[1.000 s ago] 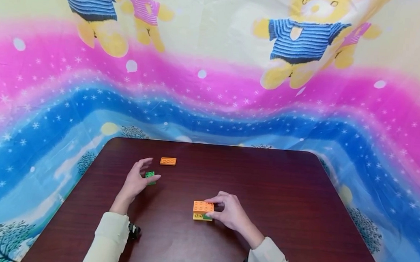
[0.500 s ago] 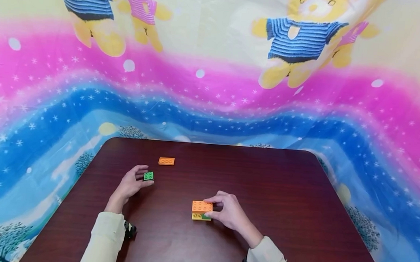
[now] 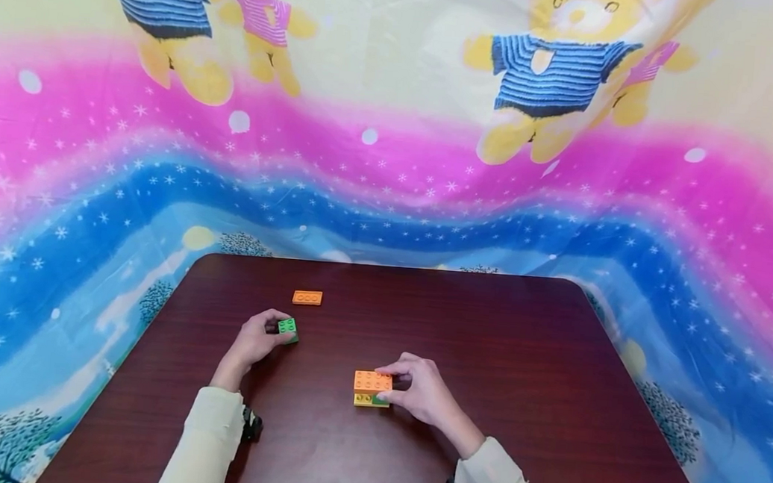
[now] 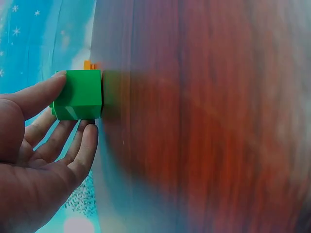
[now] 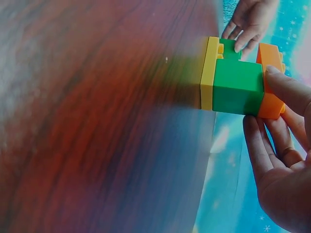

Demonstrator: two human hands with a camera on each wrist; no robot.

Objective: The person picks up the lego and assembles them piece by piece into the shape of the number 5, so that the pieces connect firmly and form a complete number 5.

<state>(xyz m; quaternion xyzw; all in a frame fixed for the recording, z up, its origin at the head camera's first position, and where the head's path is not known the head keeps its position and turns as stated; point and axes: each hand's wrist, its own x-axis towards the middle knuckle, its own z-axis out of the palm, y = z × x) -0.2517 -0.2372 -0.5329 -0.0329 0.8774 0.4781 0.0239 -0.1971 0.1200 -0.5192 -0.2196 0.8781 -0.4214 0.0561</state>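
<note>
My left hand [image 3: 254, 341] pinches a small green toy brick [image 3: 288, 329] between thumb and fingers, left of the table's middle. Close up in the left wrist view, the thumb lies along one face of this green brick [image 4: 80, 90]. My right hand [image 3: 428, 391] grips the right end of a small stack. On top of the stack is an orange brick [image 5: 271, 80] with studs, and a green brick [image 5: 237, 87] sits under its right half. A thin yellow plate [image 5: 209, 73] forms the base. Bare studs show on the yellow plate's left half, beneath the orange overhang.
A flat orange plate [image 3: 307, 297] lies beyond my left hand, near the far edge of the dark wooden table [image 3: 487, 338]. Behind the table hangs a printed cloth [image 3: 391, 174] with bears and snowflakes.
My left hand has closed its fingers and thumb on the green brick, which shifted a little left, then right and turned slightly. The right hand and stack stay about where they were.
</note>
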